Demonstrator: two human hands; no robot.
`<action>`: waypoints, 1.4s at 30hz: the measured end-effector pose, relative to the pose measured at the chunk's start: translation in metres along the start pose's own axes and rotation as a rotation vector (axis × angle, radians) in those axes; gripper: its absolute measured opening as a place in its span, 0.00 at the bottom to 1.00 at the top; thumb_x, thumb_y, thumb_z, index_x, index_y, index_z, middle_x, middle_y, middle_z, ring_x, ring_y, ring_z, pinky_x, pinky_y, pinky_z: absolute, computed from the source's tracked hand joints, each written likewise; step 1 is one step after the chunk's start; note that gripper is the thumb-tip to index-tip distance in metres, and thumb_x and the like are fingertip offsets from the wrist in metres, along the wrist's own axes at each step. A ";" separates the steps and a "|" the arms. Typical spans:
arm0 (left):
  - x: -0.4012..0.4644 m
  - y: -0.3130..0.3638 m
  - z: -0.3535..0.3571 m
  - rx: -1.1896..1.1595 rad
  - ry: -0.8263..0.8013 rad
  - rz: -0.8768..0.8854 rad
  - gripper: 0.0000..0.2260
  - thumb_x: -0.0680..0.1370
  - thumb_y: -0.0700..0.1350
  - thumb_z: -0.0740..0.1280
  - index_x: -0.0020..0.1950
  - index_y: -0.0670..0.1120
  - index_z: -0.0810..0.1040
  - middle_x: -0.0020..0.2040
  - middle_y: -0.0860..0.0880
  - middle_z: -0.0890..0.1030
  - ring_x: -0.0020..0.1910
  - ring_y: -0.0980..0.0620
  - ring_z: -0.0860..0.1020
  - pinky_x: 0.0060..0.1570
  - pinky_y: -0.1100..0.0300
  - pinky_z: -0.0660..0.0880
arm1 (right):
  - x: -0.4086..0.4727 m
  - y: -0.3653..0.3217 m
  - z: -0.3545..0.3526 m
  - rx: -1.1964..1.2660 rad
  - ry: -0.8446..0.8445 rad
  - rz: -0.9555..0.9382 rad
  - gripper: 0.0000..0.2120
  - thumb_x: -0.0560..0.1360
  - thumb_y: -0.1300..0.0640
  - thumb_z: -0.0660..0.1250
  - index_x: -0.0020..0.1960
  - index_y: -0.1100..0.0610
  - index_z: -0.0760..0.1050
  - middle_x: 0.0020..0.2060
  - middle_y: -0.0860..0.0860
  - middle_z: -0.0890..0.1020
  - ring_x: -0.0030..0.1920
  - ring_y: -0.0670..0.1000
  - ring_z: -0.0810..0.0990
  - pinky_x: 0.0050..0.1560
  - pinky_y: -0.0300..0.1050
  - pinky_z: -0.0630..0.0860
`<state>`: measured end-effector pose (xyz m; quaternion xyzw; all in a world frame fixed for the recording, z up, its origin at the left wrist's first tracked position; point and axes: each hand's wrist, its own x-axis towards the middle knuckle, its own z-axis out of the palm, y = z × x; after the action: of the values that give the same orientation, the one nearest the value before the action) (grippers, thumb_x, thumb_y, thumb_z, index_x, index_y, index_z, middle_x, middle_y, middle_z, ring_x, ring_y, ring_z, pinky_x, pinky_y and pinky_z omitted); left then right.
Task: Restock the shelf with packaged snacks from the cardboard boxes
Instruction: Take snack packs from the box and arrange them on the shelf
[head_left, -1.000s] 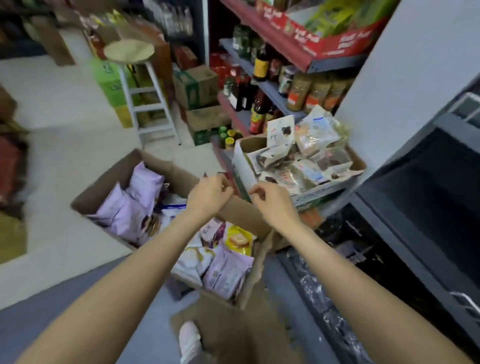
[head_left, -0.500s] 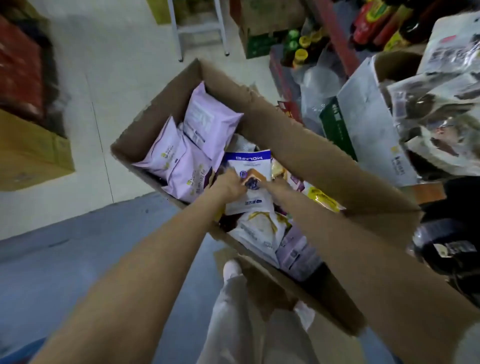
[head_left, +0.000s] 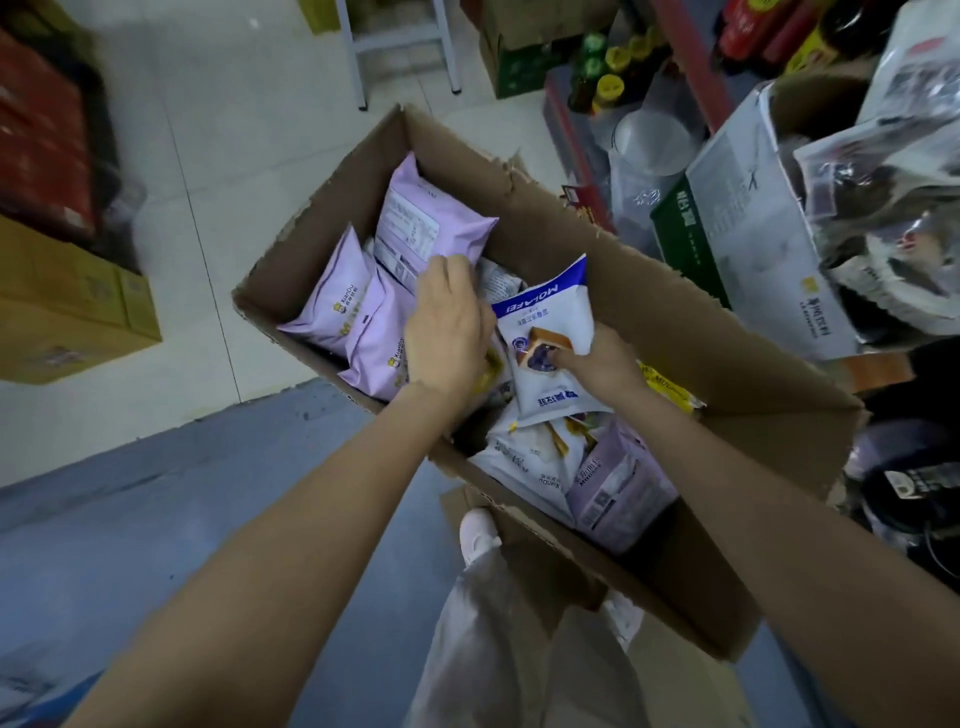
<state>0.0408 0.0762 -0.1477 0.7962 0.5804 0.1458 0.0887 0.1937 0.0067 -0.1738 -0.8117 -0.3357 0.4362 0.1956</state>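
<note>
An open cardboard box (head_left: 675, 332) stands on the floor below me, filled with snack packets. My right hand (head_left: 597, 358) grips a white packet with a blue top band (head_left: 545, 317), lifted and tilted above the others. My left hand (head_left: 449, 327) lies palm down on the lilac packets (head_left: 363, 312) at the box's left, fingers resting over one packet's edge; whether it grips one I cannot tell. More white and purple packets (head_left: 571, 467) lie in the near end. A second box (head_left: 753, 223) at the right holds clear-wrapped snacks (head_left: 893, 218).
Bottles (head_left: 608, 78) stand on a low red shelf at the top right. A step stool's legs (head_left: 405, 52) and a green carton (head_left: 519, 67) are behind the box. Yellow cartons (head_left: 78, 301) and red packs (head_left: 41, 140) sit at the left. My legs and white shoe (head_left: 478, 535) are below.
My view has dropped from the shelf to the floor box. Both hands went down into it, and my right hand has lifted the blue-and-white packet while my left spread over the lilac packets.
</note>
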 end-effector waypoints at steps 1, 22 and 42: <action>0.005 -0.002 -0.003 0.028 0.058 -0.016 0.18 0.68 0.43 0.73 0.52 0.40 0.70 0.49 0.40 0.75 0.46 0.42 0.77 0.38 0.55 0.75 | -0.001 -0.003 -0.005 -0.011 0.007 0.001 0.23 0.73 0.58 0.70 0.65 0.62 0.70 0.61 0.57 0.77 0.61 0.57 0.75 0.48 0.38 0.66; 0.034 0.075 -0.150 -0.346 -0.215 -0.100 0.07 0.76 0.31 0.53 0.52 0.40 0.65 0.54 0.30 0.75 0.53 0.32 0.73 0.41 0.52 0.62 | -0.120 -0.048 -0.128 0.869 -0.113 0.056 0.07 0.74 0.65 0.64 0.50 0.57 0.78 0.35 0.54 0.85 0.34 0.52 0.84 0.38 0.48 0.81; -0.113 0.389 -0.246 -1.506 -0.836 0.095 0.34 0.70 0.73 0.57 0.67 0.52 0.70 0.68 0.51 0.74 0.63 0.48 0.74 0.60 0.46 0.74 | -0.353 0.062 -0.342 1.675 0.030 -0.404 0.19 0.81 0.50 0.55 0.48 0.60 0.81 0.40 0.55 0.86 0.37 0.52 0.85 0.35 0.46 0.82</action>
<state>0.2756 -0.1585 0.1906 0.5369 0.2150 0.1903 0.7933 0.3648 -0.2973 0.1780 -0.3306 -0.0386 0.4861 0.8081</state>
